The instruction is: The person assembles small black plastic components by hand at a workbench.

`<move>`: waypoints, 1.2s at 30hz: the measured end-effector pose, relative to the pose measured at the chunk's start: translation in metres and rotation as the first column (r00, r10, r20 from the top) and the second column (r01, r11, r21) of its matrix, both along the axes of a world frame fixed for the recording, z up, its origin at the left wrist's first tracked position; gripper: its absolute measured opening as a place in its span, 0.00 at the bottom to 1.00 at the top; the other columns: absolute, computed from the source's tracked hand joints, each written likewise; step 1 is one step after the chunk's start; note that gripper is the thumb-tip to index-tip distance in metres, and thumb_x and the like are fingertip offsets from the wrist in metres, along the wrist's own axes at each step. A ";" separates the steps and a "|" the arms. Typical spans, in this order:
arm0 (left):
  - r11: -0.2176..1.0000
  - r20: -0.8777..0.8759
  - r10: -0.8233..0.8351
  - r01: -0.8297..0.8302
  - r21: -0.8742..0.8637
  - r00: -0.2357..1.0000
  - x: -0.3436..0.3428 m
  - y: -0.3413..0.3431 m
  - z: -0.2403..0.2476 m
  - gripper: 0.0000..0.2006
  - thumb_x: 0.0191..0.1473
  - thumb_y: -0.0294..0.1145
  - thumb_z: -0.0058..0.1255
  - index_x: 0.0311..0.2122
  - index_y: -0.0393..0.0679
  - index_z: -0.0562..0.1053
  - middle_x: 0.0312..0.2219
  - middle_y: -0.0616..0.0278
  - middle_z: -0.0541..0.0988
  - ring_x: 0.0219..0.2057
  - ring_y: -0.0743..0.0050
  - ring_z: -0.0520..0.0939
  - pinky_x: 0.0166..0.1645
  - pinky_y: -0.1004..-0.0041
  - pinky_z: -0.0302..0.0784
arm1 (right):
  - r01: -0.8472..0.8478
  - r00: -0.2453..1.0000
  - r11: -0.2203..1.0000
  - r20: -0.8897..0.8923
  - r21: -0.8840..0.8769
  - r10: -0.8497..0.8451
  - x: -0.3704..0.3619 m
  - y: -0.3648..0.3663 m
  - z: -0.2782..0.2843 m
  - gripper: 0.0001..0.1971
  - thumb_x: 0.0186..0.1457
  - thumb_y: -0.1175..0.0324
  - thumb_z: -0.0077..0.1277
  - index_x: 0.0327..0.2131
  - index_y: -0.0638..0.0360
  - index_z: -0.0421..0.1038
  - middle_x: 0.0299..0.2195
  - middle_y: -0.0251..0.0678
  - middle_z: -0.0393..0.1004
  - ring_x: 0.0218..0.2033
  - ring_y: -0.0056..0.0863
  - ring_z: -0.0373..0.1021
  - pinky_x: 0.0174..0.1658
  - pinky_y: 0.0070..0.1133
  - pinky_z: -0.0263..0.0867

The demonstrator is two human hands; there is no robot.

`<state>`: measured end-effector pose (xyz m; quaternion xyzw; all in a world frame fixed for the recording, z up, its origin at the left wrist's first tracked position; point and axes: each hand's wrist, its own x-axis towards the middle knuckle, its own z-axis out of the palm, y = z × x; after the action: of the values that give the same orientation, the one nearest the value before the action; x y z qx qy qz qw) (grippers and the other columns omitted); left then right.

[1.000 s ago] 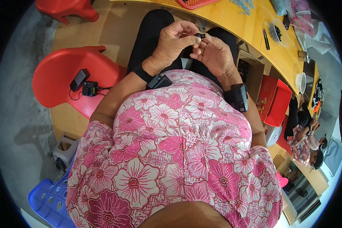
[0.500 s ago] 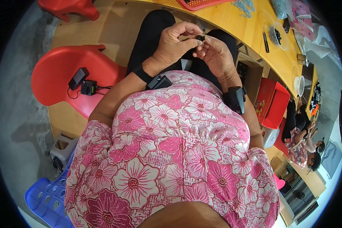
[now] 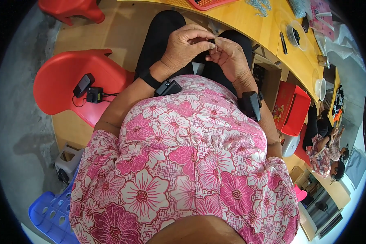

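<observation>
Both my hands meet above my lap, their fingertips touching around a small black piece (image 3: 212, 41). My left hand (image 3: 186, 46) is closed in a pinch on it, thumb and forefinger pressed together. From the other side, my right hand (image 3: 232, 59) also pinches at the piece, its lower fingers curled. Fingers cover most of the piece, so its exact kind cannot be made out. Each wrist carries a black strap with a small black device.
A yellow table (image 3: 268, 34) curves ahead, bearing a red tray (image 3: 209, 5), a clear bowl (image 3: 297, 37) of black pieces, and a black pen (image 3: 284, 43). At left stands a red chair (image 3: 57, 81) with black devices. A red box (image 3: 290, 110) and other people are to the right.
My fingers have closed further over the black piece, so less of it shows. Both hands stay in nearly the same place.
</observation>
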<state>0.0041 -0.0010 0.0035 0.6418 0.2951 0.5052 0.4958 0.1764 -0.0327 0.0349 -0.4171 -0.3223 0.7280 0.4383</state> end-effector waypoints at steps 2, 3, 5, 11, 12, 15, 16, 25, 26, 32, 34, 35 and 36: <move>1.000 0.005 -0.004 0.004 -0.013 1.000 0.000 -0.001 0.002 0.09 0.45 0.23 0.59 0.35 0.38 0.77 0.33 0.64 0.76 0.33 0.82 0.77 0.37 0.83 0.74 | 0.029 0.999 0.999 0.019 -0.017 -0.028 -0.002 0.000 0.001 0.10 0.54 0.65 0.49 0.27 0.63 0.72 0.23 0.30 0.69 0.27 0.21 0.68 0.37 0.24 0.69; 1.000 0.009 -0.008 0.008 -0.027 1.000 -0.001 -0.001 0.002 0.09 0.45 0.23 0.59 0.34 0.38 0.77 0.33 0.64 0.76 0.33 0.82 0.77 0.37 0.83 0.74 | 0.029 0.999 0.999 0.018 -0.016 -0.028 -0.003 0.000 0.001 0.10 0.54 0.65 0.49 0.27 0.63 0.72 0.23 0.30 0.69 0.27 0.21 0.68 0.37 0.24 0.69; 1.000 0.003 -0.008 0.008 -0.017 1.000 -0.001 -0.001 0.000 0.08 0.45 0.23 0.59 0.34 0.38 0.77 0.32 0.64 0.76 0.33 0.82 0.77 0.37 0.83 0.74 | 0.044 0.999 0.998 0.004 -0.049 -0.044 -0.004 -0.002 0.000 0.10 0.54 0.65 0.49 0.28 0.63 0.72 0.24 0.31 0.70 0.26 0.21 0.68 0.37 0.24 0.69; 0.999 -0.003 0.011 -0.011 -0.040 1.000 0.000 -0.002 0.001 0.07 0.46 0.23 0.58 0.34 0.38 0.77 0.32 0.64 0.76 0.32 0.82 0.77 0.36 0.83 0.74 | -0.026 1.000 1.000 0.011 -0.008 0.027 0.001 0.001 -0.005 0.12 0.57 0.63 0.45 0.32 0.64 0.69 0.26 0.31 0.69 0.29 0.22 0.67 0.39 0.25 0.68; 0.999 -0.003 0.010 -0.010 -0.046 1.000 0.001 -0.002 0.001 0.07 0.46 0.23 0.58 0.34 0.38 0.77 0.32 0.64 0.76 0.32 0.82 0.77 0.36 0.83 0.74 | -0.026 1.000 1.000 0.013 -0.008 0.026 0.001 0.001 -0.003 0.12 0.57 0.63 0.45 0.32 0.64 0.69 0.26 0.31 0.69 0.29 0.22 0.67 0.39 0.25 0.68; 0.999 0.025 0.019 -0.018 -0.051 1.000 0.001 -0.002 -0.001 0.07 0.46 0.23 0.58 0.34 0.38 0.77 0.32 0.64 0.76 0.32 0.82 0.77 0.36 0.83 0.74 | 0.010 1.000 0.999 -0.020 -0.043 -0.010 -0.002 0.003 -0.001 0.12 0.54 0.64 0.50 0.29 0.64 0.72 0.23 0.32 0.70 0.25 0.21 0.68 0.37 0.25 0.69; 0.999 0.024 0.019 -0.018 -0.051 1.000 0.001 -0.002 -0.003 0.07 0.46 0.23 0.58 0.34 0.38 0.77 0.32 0.64 0.76 0.32 0.82 0.77 0.36 0.83 0.74 | 0.010 1.000 0.999 -0.012 -0.052 -0.011 -0.003 0.003 -0.001 0.12 0.54 0.63 0.50 0.29 0.65 0.72 0.23 0.32 0.70 0.25 0.21 0.67 0.37 0.25 0.70; 0.998 -0.042 0.059 -0.059 -0.004 0.997 0.001 0.000 -0.003 0.08 0.45 0.23 0.58 0.34 0.38 0.77 0.32 0.64 0.77 0.33 0.80 0.77 0.37 0.82 0.74 | 0.000 1.000 1.000 -0.024 -0.010 -0.001 -0.006 0.002 -0.005 0.14 0.56 0.60 0.49 0.32 0.64 0.71 0.24 0.31 0.70 0.25 0.19 0.67 0.37 0.24 0.69; 0.998 -0.058 0.064 -0.064 -0.002 0.996 0.001 -0.001 -0.001 0.08 0.45 0.24 0.58 0.34 0.38 0.77 0.32 0.64 0.77 0.33 0.80 0.77 0.38 0.81 0.74 | 0.007 1.000 1.000 0.012 0.011 -0.007 -0.006 0.002 -0.005 0.14 0.56 0.59 0.49 0.31 0.63 0.71 0.24 0.30 0.69 0.24 0.18 0.66 0.37 0.23 0.69; 0.996 -0.082 0.081 -0.078 0.037 0.993 0.002 0.001 -0.004 0.08 0.44 0.23 0.58 0.33 0.39 0.78 0.32 0.64 0.76 0.34 0.79 0.77 0.38 0.81 0.74 | -0.088 0.976 0.992 0.205 0.093 0.067 -0.004 0.003 -0.004 0.15 0.58 0.56 0.45 0.27 0.59 0.66 0.22 0.27 0.63 0.23 0.15 0.59 0.34 0.18 0.64; 0.996 -0.086 0.085 -0.084 0.022 0.993 0.003 0.002 -0.004 0.07 0.44 0.23 0.59 0.32 0.39 0.78 0.32 0.63 0.77 0.34 0.78 0.78 0.38 0.80 0.75 | -0.100 0.976 0.991 0.204 0.089 0.080 -0.003 0.001 -0.001 0.15 0.58 0.56 0.45 0.27 0.58 0.65 0.22 0.26 0.62 0.23 0.15 0.59 0.33 0.18 0.64; 0.997 -0.080 0.074 -0.072 0.029 0.994 0.003 0.002 -0.004 0.08 0.43 0.23 0.59 0.33 0.39 0.78 0.32 0.64 0.76 0.34 0.77 0.78 0.38 0.80 0.75 | -0.111 0.975 0.990 0.202 0.086 0.092 -0.003 0.001 0.000 0.15 0.58 0.56 0.45 0.28 0.58 0.64 0.22 0.26 0.61 0.24 0.15 0.59 0.33 0.18 0.63; 0.998 -0.074 0.062 -0.060 0.035 0.995 0.003 0.002 -0.005 0.09 0.43 0.23 0.59 0.33 0.40 0.78 0.32 0.64 0.76 0.34 0.77 0.78 0.38 0.80 0.75 | -0.109 0.975 0.990 0.202 0.086 0.090 -0.002 0.000 -0.001 0.15 0.58 0.56 0.45 0.28 0.58 0.64 0.22 0.26 0.61 0.24 0.15 0.59 0.33 0.18 0.63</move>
<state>0.0069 0.0008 -0.0011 0.6591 0.3244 0.5006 0.4581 0.1741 -0.0324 0.0335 -0.4490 -0.4195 0.6877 0.3866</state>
